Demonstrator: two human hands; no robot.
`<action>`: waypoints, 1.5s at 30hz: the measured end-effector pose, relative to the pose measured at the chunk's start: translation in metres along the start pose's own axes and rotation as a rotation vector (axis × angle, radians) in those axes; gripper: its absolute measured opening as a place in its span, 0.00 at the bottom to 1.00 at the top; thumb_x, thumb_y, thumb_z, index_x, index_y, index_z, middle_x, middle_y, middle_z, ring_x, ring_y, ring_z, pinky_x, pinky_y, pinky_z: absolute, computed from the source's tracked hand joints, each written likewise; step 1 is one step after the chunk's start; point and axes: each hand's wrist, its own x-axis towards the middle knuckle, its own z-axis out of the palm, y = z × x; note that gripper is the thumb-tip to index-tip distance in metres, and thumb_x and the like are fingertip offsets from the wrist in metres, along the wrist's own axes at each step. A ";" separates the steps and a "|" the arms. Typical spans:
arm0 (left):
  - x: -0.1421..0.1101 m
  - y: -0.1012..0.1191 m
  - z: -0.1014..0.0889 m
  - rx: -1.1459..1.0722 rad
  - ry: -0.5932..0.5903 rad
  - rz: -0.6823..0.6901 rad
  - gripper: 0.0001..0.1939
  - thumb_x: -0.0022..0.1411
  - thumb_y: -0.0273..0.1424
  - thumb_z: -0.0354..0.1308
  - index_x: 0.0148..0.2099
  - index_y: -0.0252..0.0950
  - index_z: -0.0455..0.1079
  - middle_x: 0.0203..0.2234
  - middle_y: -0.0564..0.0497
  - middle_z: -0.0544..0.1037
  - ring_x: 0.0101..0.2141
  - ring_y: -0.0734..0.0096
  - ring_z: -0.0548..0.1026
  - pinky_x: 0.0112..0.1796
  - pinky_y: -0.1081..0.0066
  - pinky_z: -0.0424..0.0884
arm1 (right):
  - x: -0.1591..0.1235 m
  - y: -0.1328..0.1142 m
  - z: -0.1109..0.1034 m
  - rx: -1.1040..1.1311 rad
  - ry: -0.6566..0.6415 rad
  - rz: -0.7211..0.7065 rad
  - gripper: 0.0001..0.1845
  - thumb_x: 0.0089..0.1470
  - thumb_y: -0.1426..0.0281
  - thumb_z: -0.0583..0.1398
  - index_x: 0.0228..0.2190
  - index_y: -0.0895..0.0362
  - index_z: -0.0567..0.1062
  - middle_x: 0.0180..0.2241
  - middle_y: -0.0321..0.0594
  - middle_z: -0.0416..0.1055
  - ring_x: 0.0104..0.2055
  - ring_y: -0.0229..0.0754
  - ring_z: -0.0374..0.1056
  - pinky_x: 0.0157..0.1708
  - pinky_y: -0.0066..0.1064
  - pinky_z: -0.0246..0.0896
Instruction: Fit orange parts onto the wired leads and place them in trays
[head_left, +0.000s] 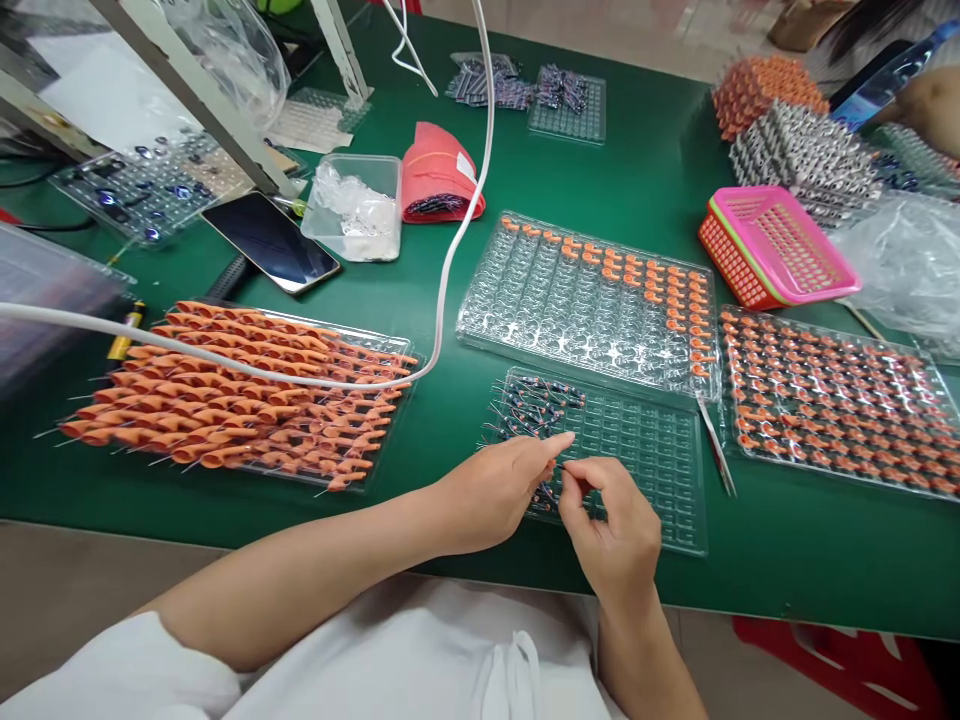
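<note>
My left hand (499, 490) is over the near left part of a clear compartment tray (637, 450). Its index finger is stretched out while the other fingers curl around something too small to make out. Close beside it, my right hand (619, 525) pinches thumb and fingertip together on a tiny thing I cannot identify. Small dark parts with thin wire leads (529, 400) lie at the tray's left end, partly covered by my left hand. Beyond it, a second clear tray (540, 290) has small orange pieces (679, 290) along its far and right compartments.
At left, orange cone-shaped pieces with wires (225, 390) fill a tray. Tweezers (718, 450) lie right of my hands, beside a filled orange tray (840, 400). Pink basket (787, 240), phone (270, 240) and plastic tub (360, 170) stand farther back. A white cable (442, 300) loops across.
</note>
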 end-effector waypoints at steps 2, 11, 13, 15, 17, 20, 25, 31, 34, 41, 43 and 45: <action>-0.001 -0.001 0.000 0.049 -0.027 0.024 0.25 0.70 0.23 0.41 0.67 0.33 0.46 0.38 0.43 0.75 0.37 0.63 0.74 0.38 0.64 0.75 | 0.000 0.000 0.000 0.000 -0.015 -0.004 0.14 0.53 0.84 0.60 0.39 0.56 0.72 0.32 0.37 0.73 0.32 0.36 0.68 0.33 0.30 0.66; -0.002 -0.003 -0.002 0.127 -0.050 0.082 0.27 0.69 0.21 0.40 0.68 0.33 0.42 0.38 0.44 0.74 0.35 0.64 0.72 0.36 0.65 0.73 | -0.002 0.004 0.000 0.053 -0.106 -0.029 0.17 0.55 0.83 0.59 0.44 0.54 0.72 0.36 0.40 0.74 0.37 0.40 0.70 0.37 0.35 0.69; -0.002 -0.004 -0.002 0.127 -0.053 0.080 0.28 0.68 0.21 0.40 0.68 0.32 0.42 0.38 0.44 0.74 0.36 0.64 0.72 0.37 0.65 0.72 | -0.002 0.004 0.000 0.067 -0.121 -0.031 0.17 0.56 0.82 0.59 0.45 0.54 0.72 0.37 0.41 0.74 0.39 0.41 0.71 0.38 0.36 0.69; -0.002 -0.004 -0.002 0.122 -0.047 0.089 0.28 0.68 0.20 0.41 0.68 0.32 0.42 0.38 0.44 0.74 0.36 0.64 0.71 0.37 0.64 0.72 | -0.002 0.003 -0.002 0.075 -0.119 -0.019 0.17 0.57 0.82 0.59 0.46 0.54 0.72 0.38 0.41 0.75 0.40 0.41 0.72 0.39 0.35 0.70; -0.002 -0.004 -0.002 0.118 -0.044 0.111 0.29 0.68 0.20 0.42 0.68 0.33 0.41 0.38 0.44 0.74 0.36 0.64 0.71 0.37 0.65 0.72 | -0.001 0.002 -0.003 0.087 -0.127 0.011 0.16 0.58 0.81 0.59 0.45 0.53 0.72 0.38 0.40 0.75 0.40 0.40 0.72 0.39 0.34 0.69; -0.001 -0.002 -0.004 0.118 -0.032 0.118 0.28 0.69 0.22 0.42 0.68 0.33 0.43 0.36 0.45 0.75 0.35 0.64 0.71 0.36 0.65 0.71 | 0.000 -0.001 -0.004 0.113 -0.154 0.052 0.13 0.58 0.80 0.58 0.43 0.54 0.72 0.37 0.39 0.75 0.38 0.39 0.72 0.38 0.32 0.69; 0.004 0.005 -0.016 -0.063 0.073 -0.049 0.17 0.70 0.29 0.51 0.59 0.34 0.60 0.42 0.45 0.77 0.42 0.64 0.74 0.44 0.64 0.72 | -0.001 -0.002 -0.004 0.084 -0.083 0.143 0.10 0.57 0.79 0.59 0.39 0.54 0.72 0.34 0.37 0.73 0.34 0.37 0.71 0.34 0.29 0.68; 0.009 0.009 -0.025 -0.329 0.168 -0.164 0.05 0.64 0.27 0.59 0.43 0.33 0.73 0.34 0.49 0.78 0.33 0.72 0.76 0.38 0.72 0.72 | -0.005 0.000 -0.007 0.200 -0.078 0.179 0.11 0.58 0.78 0.59 0.42 0.53 0.74 0.37 0.40 0.74 0.39 0.40 0.72 0.36 0.32 0.70; 0.010 0.010 -0.025 -0.372 0.224 -0.159 0.05 0.63 0.26 0.59 0.42 0.33 0.74 0.34 0.48 0.78 0.33 0.71 0.76 0.38 0.72 0.73 | -0.007 0.000 -0.009 0.250 -0.067 0.268 0.11 0.59 0.74 0.60 0.44 0.53 0.74 0.38 0.41 0.74 0.39 0.41 0.72 0.37 0.33 0.71; 0.010 0.011 -0.025 -0.352 0.272 -0.080 0.05 0.62 0.24 0.59 0.41 0.34 0.74 0.34 0.47 0.79 0.36 0.70 0.76 0.38 0.71 0.73 | -0.005 -0.001 -0.009 0.265 -0.034 0.263 0.06 0.58 0.74 0.60 0.38 0.53 0.74 0.35 0.39 0.74 0.37 0.40 0.72 0.35 0.31 0.70; 0.011 0.011 -0.025 -0.340 0.266 -0.047 0.05 0.63 0.24 0.58 0.41 0.34 0.74 0.34 0.47 0.79 0.36 0.69 0.76 0.39 0.70 0.73 | -0.003 -0.001 -0.010 0.247 -0.033 0.236 0.07 0.58 0.76 0.60 0.38 0.53 0.74 0.35 0.39 0.74 0.37 0.40 0.72 0.35 0.31 0.69; 0.011 0.011 -0.026 -0.332 0.251 -0.014 0.06 0.64 0.23 0.57 0.42 0.34 0.74 0.33 0.47 0.79 0.36 0.68 0.75 0.39 0.69 0.72 | -0.003 -0.002 -0.010 0.232 -0.036 0.216 0.09 0.58 0.77 0.60 0.38 0.53 0.74 0.35 0.38 0.74 0.37 0.40 0.72 0.36 0.31 0.69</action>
